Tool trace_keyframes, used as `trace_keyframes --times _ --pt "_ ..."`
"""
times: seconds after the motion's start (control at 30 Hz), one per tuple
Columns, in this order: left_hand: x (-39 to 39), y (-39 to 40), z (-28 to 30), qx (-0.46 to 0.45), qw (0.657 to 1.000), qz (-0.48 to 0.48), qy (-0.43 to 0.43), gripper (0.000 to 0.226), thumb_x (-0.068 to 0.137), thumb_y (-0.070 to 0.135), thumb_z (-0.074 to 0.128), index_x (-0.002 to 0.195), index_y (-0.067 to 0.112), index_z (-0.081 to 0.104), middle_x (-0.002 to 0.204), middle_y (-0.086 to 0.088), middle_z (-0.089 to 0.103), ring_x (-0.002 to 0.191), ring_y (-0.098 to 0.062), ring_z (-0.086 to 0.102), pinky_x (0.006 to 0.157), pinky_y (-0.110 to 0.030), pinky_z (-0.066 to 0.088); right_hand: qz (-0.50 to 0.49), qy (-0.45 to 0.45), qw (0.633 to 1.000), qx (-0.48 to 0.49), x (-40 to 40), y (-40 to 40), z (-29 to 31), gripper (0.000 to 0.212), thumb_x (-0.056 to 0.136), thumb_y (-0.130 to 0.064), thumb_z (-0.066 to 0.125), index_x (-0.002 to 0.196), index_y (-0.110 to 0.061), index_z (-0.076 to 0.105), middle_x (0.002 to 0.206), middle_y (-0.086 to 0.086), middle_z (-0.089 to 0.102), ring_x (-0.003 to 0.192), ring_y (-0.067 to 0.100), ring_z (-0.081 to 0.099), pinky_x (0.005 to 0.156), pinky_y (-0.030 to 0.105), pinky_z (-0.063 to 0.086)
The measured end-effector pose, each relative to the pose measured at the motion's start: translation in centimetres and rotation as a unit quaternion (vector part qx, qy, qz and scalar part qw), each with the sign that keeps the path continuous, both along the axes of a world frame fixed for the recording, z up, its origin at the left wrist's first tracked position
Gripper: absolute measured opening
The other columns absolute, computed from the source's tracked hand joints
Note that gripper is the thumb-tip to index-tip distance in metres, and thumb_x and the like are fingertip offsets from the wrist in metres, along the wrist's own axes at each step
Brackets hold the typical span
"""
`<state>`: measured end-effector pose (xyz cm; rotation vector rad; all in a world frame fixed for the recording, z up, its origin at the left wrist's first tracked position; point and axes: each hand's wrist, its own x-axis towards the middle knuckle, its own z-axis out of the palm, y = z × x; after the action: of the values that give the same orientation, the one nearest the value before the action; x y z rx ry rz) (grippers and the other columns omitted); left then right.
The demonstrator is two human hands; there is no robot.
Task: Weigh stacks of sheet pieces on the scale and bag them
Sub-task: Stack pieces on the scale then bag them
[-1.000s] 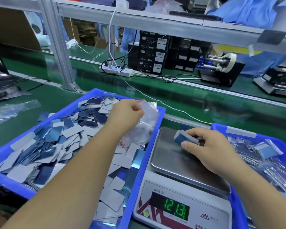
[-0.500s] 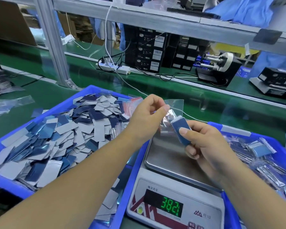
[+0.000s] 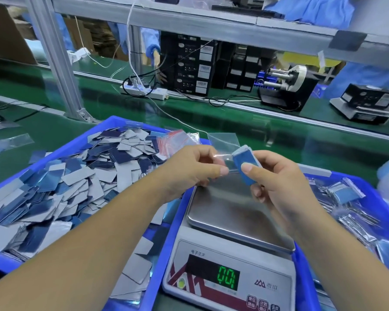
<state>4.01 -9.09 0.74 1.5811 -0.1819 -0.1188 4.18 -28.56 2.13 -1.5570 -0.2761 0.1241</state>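
Observation:
My right hand (image 3: 276, 178) pinches a small blue stack of sheet pieces (image 3: 245, 164) above the scale (image 3: 231, 248). My left hand (image 3: 193, 171) holds a clear plastic bag (image 3: 224, 144) by its lower edge, right beside the stack. The stack's top touches the bag's mouth area. The scale's steel pan (image 3: 229, 209) is bare and its green display (image 3: 227, 280) reads about zero. A blue tray (image 3: 92, 135) on the left is full of loose blue and grey sheet pieces (image 3: 76, 182).
A second blue tray (image 3: 323, 176) on the right holds several filled bags (image 3: 346, 194). Spare bags with red strips (image 3: 173, 142) lie at the left tray's far corner. Beyond is the green conveyor belt (image 3: 245, 129), a power strip (image 3: 144, 90), black boxes and a tape dispenser (image 3: 288, 86).
My right hand lifted the stack off the scale pan and brought it up to the bag. My left hand carried the bag from the left tray to above the scale. The display dropped to zero.

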Motion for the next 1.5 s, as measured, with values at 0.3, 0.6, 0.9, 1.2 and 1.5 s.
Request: trace_keyframes --times 0.3,0.6,0.9,1.2,1.5 --pt "-0.2 0.3 0.2 0.121 0.992 -0.025 -0.027 0.013 0.086 0.011 0.076 0.084 0.023 0.077 0.067 0.016 0.068 0.061 0.005 0.058 0.06 -0.006 0.04 0.045 -0.056 0.997 -0.023 -0.1 -0.1 0.0 0.015 0.081 -0.012 0.073 0.089 -0.024 0.076 0.065 0.0 0.063 0.044 0.012 0.041 0.042 0.021 0.034" --pt "0.1 1.1 0.6 0.16 0.983 0.09 -0.022 0.038 0.088 0.034 0.075 0.054 0.02 0.064 0.05 0.01 0.056 0.046 -0.006 0.045 0.051 -0.014 0.039 -0.012 -0.167 0.963 -0.212 0.9 -1.2 -0.3 0.016 0.084 -0.017 0.077 0.087 -0.032 0.073 0.062 -0.016 0.062 0.049 0.003 0.044 0.05 0.012 0.036" --pt "0.4 0.9 0.2 0.097 0.991 0.087 -0.02 0.015 0.094 0.021 0.07 0.08 0.016 0.075 0.061 0.009 0.063 0.05 0.001 0.05 0.054 -0.012 0.039 0.049 -0.229 0.855 -0.463 1.4 -1.3 -1.2 0.02 0.083 -0.028 0.073 0.099 -0.039 0.068 0.085 -0.031 0.062 0.086 -0.014 0.054 0.07 0.0 0.036" --pt "0.1 0.5 0.3 0.14 0.981 0.128 -0.038 0.059 0.094 0.042 0.066 0.041 0.026 0.046 0.045 0.013 0.041 0.04 -0.004 0.035 0.045 -0.013 0.032 0.058 -0.264 0.833 -0.482 1.2 -1.3 -1.3 0.019 0.087 -0.031 0.068 0.106 -0.034 0.07 0.097 -0.017 0.066 0.086 0.001 0.055 0.074 0.009 0.037" --pt "0.4 0.3 0.3 0.031 0.995 0.092 -0.02 0.047 0.084 0.064 0.053 0.058 0.028 0.069 0.05 0.007 0.046 0.041 -0.005 0.031 0.044 -0.014 0.03 0.004 -0.176 0.971 -0.163 0.3 -0.3 -0.3 0.015 0.077 -0.03 0.067 0.09 -0.038 0.072 0.075 -0.02 0.068 0.055 -0.001 0.055 0.053 0.007 0.039"
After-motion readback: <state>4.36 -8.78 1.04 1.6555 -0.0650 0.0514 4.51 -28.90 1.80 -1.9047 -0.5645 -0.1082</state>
